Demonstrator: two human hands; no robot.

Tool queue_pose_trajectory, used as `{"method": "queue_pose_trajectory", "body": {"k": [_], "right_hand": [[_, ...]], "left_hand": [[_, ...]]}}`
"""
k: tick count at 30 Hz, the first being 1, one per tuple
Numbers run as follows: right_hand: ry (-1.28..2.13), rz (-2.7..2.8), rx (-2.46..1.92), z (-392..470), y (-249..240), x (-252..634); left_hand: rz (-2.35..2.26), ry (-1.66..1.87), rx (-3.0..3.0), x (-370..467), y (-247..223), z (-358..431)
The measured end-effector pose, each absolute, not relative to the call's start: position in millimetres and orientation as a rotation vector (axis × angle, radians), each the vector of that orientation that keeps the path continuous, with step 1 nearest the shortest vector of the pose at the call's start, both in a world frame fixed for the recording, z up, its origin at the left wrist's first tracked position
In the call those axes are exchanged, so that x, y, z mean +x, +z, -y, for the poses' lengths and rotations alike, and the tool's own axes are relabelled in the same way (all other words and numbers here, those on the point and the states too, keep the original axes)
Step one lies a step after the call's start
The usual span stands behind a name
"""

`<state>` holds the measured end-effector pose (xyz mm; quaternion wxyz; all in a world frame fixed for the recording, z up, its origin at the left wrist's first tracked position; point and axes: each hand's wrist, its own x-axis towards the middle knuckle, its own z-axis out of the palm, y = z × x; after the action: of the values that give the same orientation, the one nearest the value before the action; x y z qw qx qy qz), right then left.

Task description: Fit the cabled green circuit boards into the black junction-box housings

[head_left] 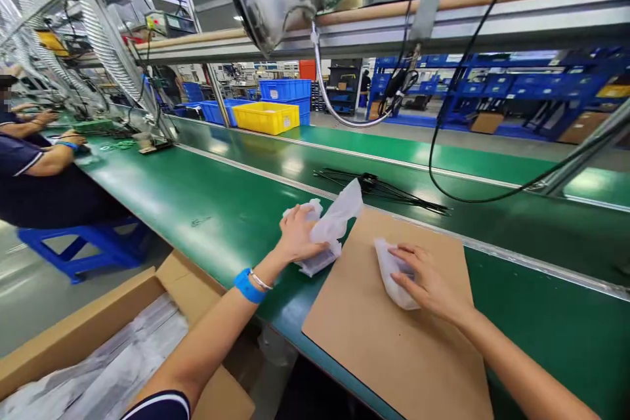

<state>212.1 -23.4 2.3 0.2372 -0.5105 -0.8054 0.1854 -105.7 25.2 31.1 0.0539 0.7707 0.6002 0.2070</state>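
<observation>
My left hand (299, 236) is closed over a small pile of white, translucent foam pouches (339, 213) on the green bench, left of a cardboard sheet. One pouch sticks up beyond my fingers, towards the right. Over the brown cardboard sheet (364, 335), my right hand (423, 279) grips another white foam pouch (391, 275) by its right side, thumb and fingers curved against it. Whether anything lies inside this pouch I cannot make out. A blue band and a bracelet circle my left wrist.
Black cables (374, 187) lie beyond the cardboard. An open carton (123, 295) with white-wrapped items stands at lower left. A yellow bin (266, 118) sits behind the bench. A black cable (433, 157) hangs at right. Another person (34, 164) sits at far left.
</observation>
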Motion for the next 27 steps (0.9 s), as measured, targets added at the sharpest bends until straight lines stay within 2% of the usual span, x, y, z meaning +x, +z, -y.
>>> {"method": "queue_pose_trajectory", "body": {"k": [5,10,21,27], "right_hand": [[0.458,2.149,-1.374,32.7,5.0,203.3],[0.504,1.958,-1.357,11.9,39.5,188.3],[0.522,1.686,-0.977,-59.4,127.8,137.5],[0.355,1.835,-0.812,-75.8,159.0,131.9]], "left_hand": [[-1.828,0.87,2.211,-94.0,51.6,-40.6],[-1.751,1.099,2.138,-74.3,87.4,-53.2],[-1.156,1.169,2.211,-32.8,105.7,-62.9],[-1.12,1.307,2.055,-30.4,111.7,-61.2]]}}
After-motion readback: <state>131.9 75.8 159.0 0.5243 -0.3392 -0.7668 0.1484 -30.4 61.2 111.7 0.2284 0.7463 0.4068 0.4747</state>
